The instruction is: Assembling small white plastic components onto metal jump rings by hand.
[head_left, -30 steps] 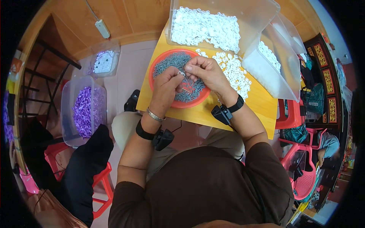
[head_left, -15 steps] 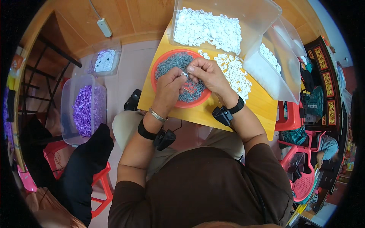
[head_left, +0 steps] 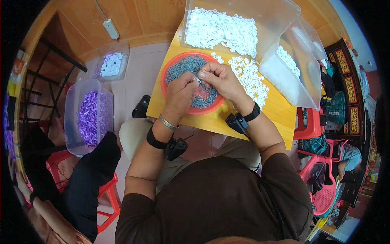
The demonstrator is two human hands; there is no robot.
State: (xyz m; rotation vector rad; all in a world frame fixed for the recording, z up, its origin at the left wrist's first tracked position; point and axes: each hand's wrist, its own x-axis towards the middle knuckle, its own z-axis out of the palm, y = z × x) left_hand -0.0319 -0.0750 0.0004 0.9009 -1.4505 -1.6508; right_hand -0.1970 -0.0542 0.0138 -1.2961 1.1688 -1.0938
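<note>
Over the red basin (head_left: 164, 87) full of grey screws (head_left: 185, 67), my two hands meet at the fingertips. Thumb and forefinger of my left hand (head_left: 180, 93) pinch a small white plastic piece (head_left: 197, 80). My right hand (head_left: 222, 80) is closed in a pinch right beside that piece; whatever lies between its fingertips is too small and hidden to make out. Many more white plastic pieces (head_left: 248, 79) lie loose on the yellow table (head_left: 280, 122), to the right of the basin.
Behind the basin, a clear bin (head_left: 276, 16) holds a heap of white pieces, and a second clear bin (head_left: 290, 87) leans at the right. On the floor at left stands a tub (head_left: 71, 118) of purple parts. Another person's arm (head_left: 55, 219) shows at lower left.
My hands stay almost in the same place, pinched together over the basin. At the lower left, the other person's forearm has come into view.
</note>
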